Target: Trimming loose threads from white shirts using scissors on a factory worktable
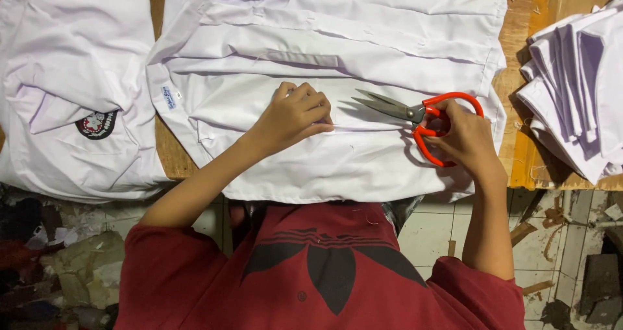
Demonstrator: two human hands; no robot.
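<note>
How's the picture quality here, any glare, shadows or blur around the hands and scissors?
Head view: sharp and evenly lit, no motion blur on the left hand or right hand; the scissors cast a soft shadow on the white shirt, which looks bright but keeps its folds; the floor below the table is dimmer.

Left hand (295,114) curls knuckles-down near centre; right hand (464,138), at three o'clock from it, seemingly closed, fingers hooked, forearm bare.

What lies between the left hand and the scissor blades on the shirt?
Only bare white shirt cloth separates the left hand from the open scissors, in the head view.
</note>
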